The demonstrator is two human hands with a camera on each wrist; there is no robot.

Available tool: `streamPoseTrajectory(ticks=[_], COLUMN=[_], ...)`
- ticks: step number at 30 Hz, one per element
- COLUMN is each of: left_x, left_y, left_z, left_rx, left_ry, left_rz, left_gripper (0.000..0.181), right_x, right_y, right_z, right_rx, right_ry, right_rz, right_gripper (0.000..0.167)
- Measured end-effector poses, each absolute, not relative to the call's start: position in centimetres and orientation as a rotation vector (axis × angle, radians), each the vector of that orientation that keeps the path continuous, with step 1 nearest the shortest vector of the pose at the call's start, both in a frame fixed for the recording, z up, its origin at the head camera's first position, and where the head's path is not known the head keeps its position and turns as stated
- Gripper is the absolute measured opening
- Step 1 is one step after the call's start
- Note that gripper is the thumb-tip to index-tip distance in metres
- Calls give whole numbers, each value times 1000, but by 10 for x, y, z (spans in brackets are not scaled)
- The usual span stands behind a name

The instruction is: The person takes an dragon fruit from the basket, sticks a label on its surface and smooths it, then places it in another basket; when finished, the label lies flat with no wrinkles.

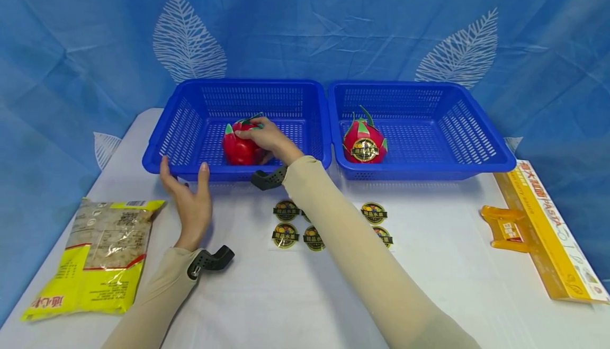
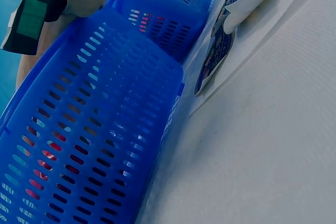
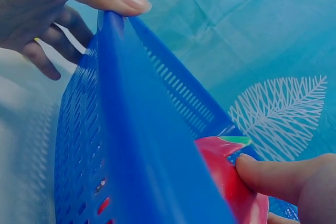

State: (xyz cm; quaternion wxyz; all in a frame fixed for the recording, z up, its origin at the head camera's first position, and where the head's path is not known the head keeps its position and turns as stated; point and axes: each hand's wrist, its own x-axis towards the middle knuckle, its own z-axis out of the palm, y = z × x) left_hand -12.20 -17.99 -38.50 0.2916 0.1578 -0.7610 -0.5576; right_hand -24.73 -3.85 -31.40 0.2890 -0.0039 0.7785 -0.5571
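A red dragon fruit (image 1: 237,150) with green tips sits inside the left blue basket (image 1: 224,171). My right hand (image 1: 270,136) grips it from its right side, and the thumb presses on the skin in the right wrist view. At the basket's front left, my left hand (image 1: 193,208) has its fingers spread and its thumb up. The right wrist view puts that thumb at the basket's rim, with the other fingers outside the wall; whether they touch, I cannot tell. A second dragon fruit (image 1: 351,136), bearing a round black-and-gold sticker (image 1: 365,150), rests in the right blue basket (image 1: 429,168).
Sheets of round stickers (image 1: 285,235) lie in front of the baskets, partly under my right forearm. On the left is a yellow bag (image 1: 107,259). A yellow pasta box (image 1: 548,232) and an orange tape dispenser (image 1: 507,228) lie at right. A blue curtain (image 1: 305,20) hangs behind.
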Motion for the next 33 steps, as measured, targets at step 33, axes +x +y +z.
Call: streamPoseTrajectory(ticks=[33], left_x=[-108], left_y=[-164], left_z=[-357], left_rx=[385], left_ry=[-1985], left_rz=[-1549], left_gripper=[71], right_x=[-243], right_y=[-18], right_z=[-309], right_rx=[-16], right_ry=[1855], right_rz=[-1788], right_gripper=[46])
